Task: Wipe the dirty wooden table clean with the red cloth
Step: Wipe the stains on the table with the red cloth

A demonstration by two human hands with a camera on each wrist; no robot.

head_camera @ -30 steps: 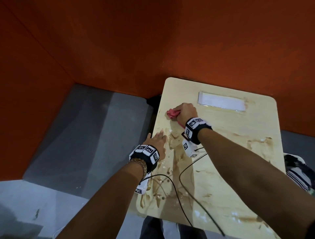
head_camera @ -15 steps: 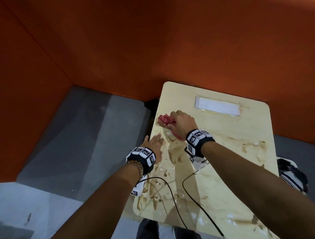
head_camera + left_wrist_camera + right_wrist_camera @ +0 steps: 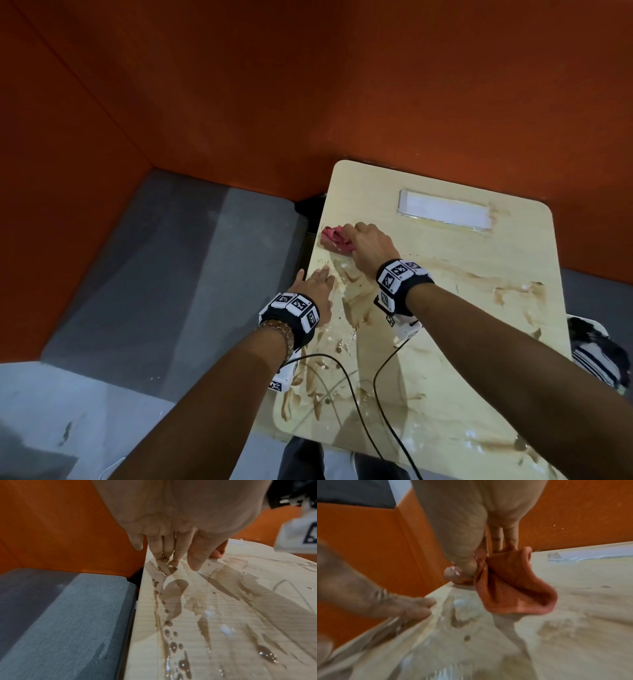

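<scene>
Gripping red cloth [image 3: 334, 238], right hand [image 3: 368, 245] on wooden table [image 3: 479, 342]; left hand [image 3: 317, 291] flat, fingers straight; no legible writing.

Light wooden table [image 3: 455, 260], rounded corners, far edge against orange wall. Brown liquid smears and droplets [image 3: 356, 305] spread along left edge, across middle, toward right edge and near corners. White specks mixed into wet patches. Clear flat rectangular holder with white insert [image 3: 445, 209] lying near far edge. Red cloth [image 3: 334, 238] bunched on surface near far-left edge. Left hand [image 3: 317, 291] flat at left edge. Two black cables [image 3: 380, 407] trailing over near part of the surface.
</scene>
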